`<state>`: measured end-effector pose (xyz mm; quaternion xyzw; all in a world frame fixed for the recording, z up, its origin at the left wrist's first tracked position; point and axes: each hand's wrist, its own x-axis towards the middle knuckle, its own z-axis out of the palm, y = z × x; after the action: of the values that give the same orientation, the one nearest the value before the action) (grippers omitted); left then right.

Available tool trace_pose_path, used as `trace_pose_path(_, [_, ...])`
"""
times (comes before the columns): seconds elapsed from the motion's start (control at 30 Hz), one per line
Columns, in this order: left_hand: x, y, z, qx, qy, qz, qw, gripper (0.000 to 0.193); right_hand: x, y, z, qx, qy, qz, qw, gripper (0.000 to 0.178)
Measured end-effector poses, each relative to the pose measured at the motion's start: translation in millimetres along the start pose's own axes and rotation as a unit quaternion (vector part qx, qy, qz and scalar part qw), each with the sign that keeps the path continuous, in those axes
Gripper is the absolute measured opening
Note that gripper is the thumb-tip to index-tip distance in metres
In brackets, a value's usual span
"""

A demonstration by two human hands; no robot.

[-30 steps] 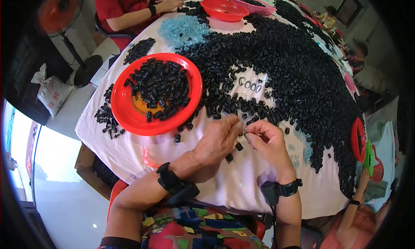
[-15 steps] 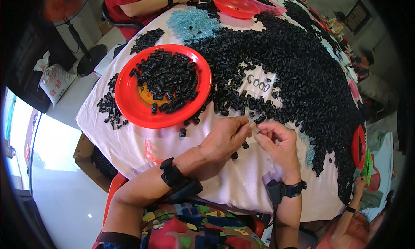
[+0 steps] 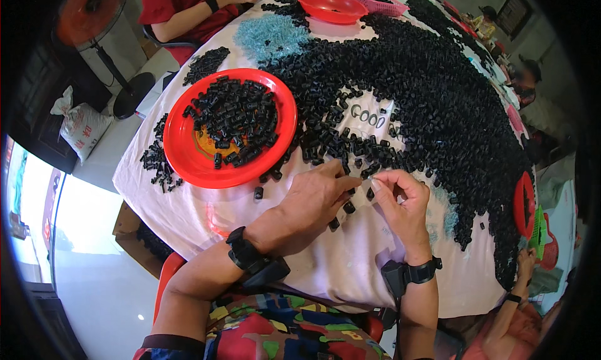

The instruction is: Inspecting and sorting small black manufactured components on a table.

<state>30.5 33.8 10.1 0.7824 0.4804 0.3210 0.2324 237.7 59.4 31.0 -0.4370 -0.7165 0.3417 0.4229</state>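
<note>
Over the near part of the cloth-covered table, my left hand (image 3: pixel 312 198) and my right hand (image 3: pixel 404 205) meet fingertip to fingertip. Thumb and forefinger are pinched on each hand. Something tiny sits between the fingertips, too small and covered to name. Just below them a few loose small black plastic fittings (image 3: pixel 349 207) lie on the cloth. Left of my left hand is a round red plate (image 3: pixel 177 152), its middle heaped with black plastic fittings (image 3: pixel 235 113). A wide pile of the same fittings (image 3: pixel 407 78) spreads beyond my hands.
Clear bluish small pieces (image 3: pixel 272 40) lie heaped at the far left, near a red basin (image 3: pixel 332 5) and a pink basket (image 3: pixel 379 5). A co-worker in red (image 3: pixel 178 13) sits there. Another person's hand (image 3: pixel 526 263) is at the right edge. A standing fan (image 3: pixel 91 19) stands left.
My fingertips have shifted slightly, and another loose black fitting now shows below them. The far-left co-worker's hand has drawn back from the pile. The whole view has shifted a little.
</note>
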Motion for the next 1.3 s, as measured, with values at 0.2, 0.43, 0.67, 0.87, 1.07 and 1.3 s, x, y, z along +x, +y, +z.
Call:
trace_pose_path(0.2, [1, 7, -6, 0.005, -0.016, -0.016, 1.0, 0.017, -2, 4, 0, -0.012, -0.005, 0.002, 1.0, 0.005])
trace_pose_path(0.43, [1, 11, 0, -0.295, 0.016, -0.215, 0.931, 0.019, -3, 0, -2, -0.037, -0.03, -0.014, 0.999, 0.005])
trace_pose_path(0.67, [-1, 17, -13, -0.622, -0.023, -0.279, 0.732, 0.02, -2, -2, 0, -0.043, -0.043, -0.034, 0.998, 0.007])
trace_pose_path(0.87, [-3, 12, -12, -0.666, -0.044, -0.261, 0.697, 0.019, -1, -7, 4, -0.074, -0.036, -0.089, 0.993, 0.007])
trace_pose_path(1.07, [-3, 12, -10, -0.663, -0.037, -0.263, 0.7, 0.017, -1, -11, 4, -0.108, -0.027, -0.123, 0.986, 0.012])
trace_pose_path(1.3, [-2, -2, -2, -0.718, -0.038, -0.271, 0.64, 0.018, 1, -15, 7, -0.156, -0.019, -0.202, 0.967, 0.027])
